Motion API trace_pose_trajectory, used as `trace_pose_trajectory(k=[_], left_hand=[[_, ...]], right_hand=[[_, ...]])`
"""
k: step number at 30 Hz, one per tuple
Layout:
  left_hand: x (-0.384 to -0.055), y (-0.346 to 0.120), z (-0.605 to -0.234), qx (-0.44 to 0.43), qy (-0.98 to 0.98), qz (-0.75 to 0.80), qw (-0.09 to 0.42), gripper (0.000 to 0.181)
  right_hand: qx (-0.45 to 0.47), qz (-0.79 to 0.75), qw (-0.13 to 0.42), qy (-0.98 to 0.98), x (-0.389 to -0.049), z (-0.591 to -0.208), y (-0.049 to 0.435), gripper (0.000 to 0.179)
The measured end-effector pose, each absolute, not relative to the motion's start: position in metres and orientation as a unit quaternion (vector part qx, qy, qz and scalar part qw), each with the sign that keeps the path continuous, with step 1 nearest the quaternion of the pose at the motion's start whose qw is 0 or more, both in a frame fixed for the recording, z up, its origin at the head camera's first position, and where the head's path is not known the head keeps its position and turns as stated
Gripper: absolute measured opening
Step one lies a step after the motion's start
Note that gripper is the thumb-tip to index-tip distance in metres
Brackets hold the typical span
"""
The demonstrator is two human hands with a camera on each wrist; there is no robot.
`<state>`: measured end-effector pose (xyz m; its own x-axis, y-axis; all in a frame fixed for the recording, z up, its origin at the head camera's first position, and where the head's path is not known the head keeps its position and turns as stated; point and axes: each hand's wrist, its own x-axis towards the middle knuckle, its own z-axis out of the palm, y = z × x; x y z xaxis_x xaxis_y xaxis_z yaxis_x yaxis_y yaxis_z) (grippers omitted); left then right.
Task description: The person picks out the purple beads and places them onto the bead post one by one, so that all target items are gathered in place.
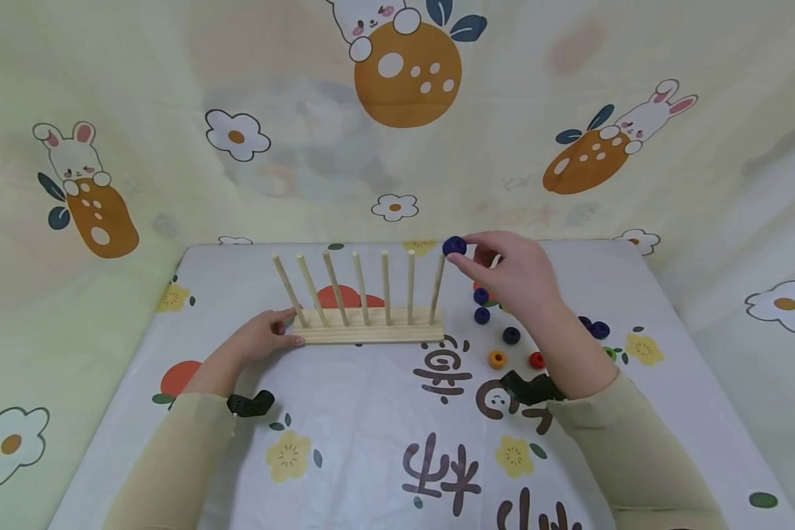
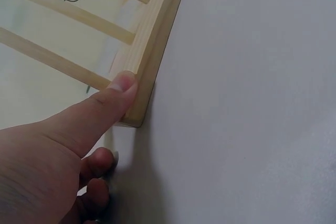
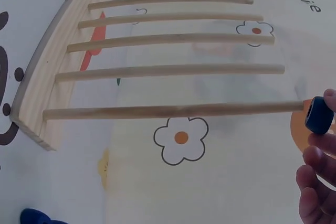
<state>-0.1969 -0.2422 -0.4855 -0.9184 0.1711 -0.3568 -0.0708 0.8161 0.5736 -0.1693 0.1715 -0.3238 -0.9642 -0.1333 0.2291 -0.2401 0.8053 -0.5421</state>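
Note:
A wooden peg rack (image 1: 371, 336) with a row of upright bare pegs stands on the table. At its left end my left hand (image 1: 260, 340) holds the base, thumb laid on the front edge of the wood (image 2: 140, 98). Between thumb and fingertips my right hand (image 1: 513, 272) pinches a dark blue bead (image 1: 454, 246). That bead is right at the tip of the rightmost peg (image 1: 437, 291). In the right wrist view, the blue bead (image 3: 318, 115) meets the end of the nearest peg (image 3: 178, 110), its hole side turned toward it.
Right of the rack lie loose beads: several dark blue ones (image 1: 511, 336), an orange one (image 1: 497, 359) and a red one (image 1: 536, 360). More blue beads (image 1: 599, 330) sit beyond my right forearm. A patterned cloth (image 1: 344, 427) covers the table; a printed curtain (image 1: 291, 184) hangs behind.

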Motion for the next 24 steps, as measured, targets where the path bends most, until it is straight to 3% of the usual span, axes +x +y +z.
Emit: trace_pose_trajectory(k=[24], left_hand=[[-0.198,-0.245,-0.492,0.014,0.934,0.295,0.201,0.084]], right_hand=[[0.107,0.287,0.073,-0.949,-0.176,-0.331,0.159,0.049]])
